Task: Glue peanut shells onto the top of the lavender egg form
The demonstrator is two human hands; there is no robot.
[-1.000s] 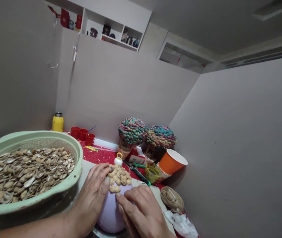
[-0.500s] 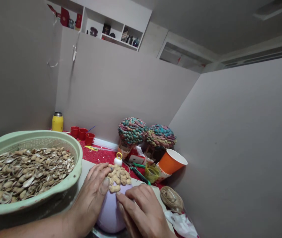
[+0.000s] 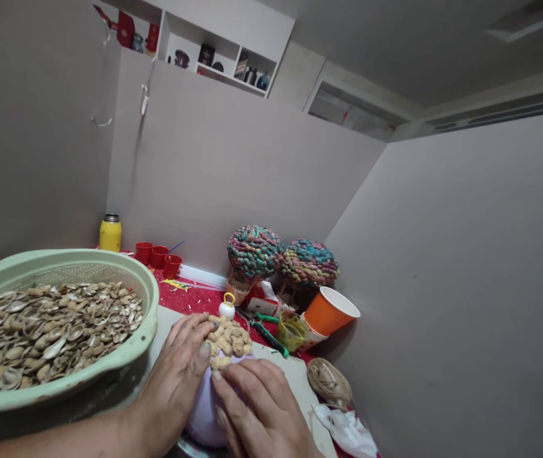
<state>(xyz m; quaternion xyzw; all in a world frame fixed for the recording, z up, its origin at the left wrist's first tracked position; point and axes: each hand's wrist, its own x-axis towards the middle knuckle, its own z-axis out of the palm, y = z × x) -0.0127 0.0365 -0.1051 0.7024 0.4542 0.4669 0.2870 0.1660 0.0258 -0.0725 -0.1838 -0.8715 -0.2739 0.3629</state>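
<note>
A smooth purple ball-like form [image 3: 207, 413], perhaps a balloon, stands in front of me with whole peanuts in their shells [image 3: 231, 337] packed over its top. My left hand [image 3: 173, 366] is laid round its left side, fingers together on the peanuts and thumb along the near side, holding it. Against its front and right side rests my right hand [image 3: 264, 404], fingers bent. Its index fingertip touches the lower edge of the lowest peanut, and the thumb sits lower, apart from the index. The right palm and the ball's base are mostly hidden.
At left a green colander [image 3: 150, 337] holds many split peanut shells. Behind are red cups [image 3: 159, 256], a yellow bottle [image 3: 110, 234] and two colourful tree-like crafts [image 3: 255, 252]. To the right are green-handled pliers [image 3: 271, 338], an orange paper cup [image 3: 326, 312], twine [image 3: 329, 381] and a plastic bag [image 3: 348, 432].
My right hand has slid a little left and its index fingertip now meets the lowest peanut, covering more of the purple ball. The left hand stays in place.
</note>
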